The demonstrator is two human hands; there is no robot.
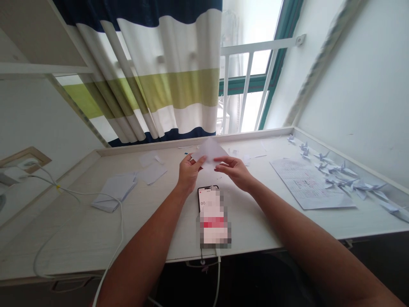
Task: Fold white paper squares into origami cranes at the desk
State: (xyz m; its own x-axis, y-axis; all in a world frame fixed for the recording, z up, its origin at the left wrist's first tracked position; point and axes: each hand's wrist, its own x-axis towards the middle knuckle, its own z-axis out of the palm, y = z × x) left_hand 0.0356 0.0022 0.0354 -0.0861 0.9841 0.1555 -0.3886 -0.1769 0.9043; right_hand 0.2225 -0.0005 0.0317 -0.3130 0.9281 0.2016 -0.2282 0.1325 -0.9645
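A white sheet of paper [209, 149] is held up above the middle of the desk, one corner pointing away from me. My left hand [188, 172] is closed on its left side, the thumb lying on top. At its right side my right hand [235, 171] has its fingertips on the near edge; how firmly they grip is hard to see. Below both hands a phone [212, 217] lies on the desk, its screen partly blurred out, with a white cable [219, 273] running from its near end.
To the left lie a stack of paper [115, 192] and loose sheets [153, 172]. A printed page [306, 183] lies at the right, beside several folded paper cranes [345, 170]. White cables [121, 221] cross the left side. A raised rim [255, 134] borders the desk's back.
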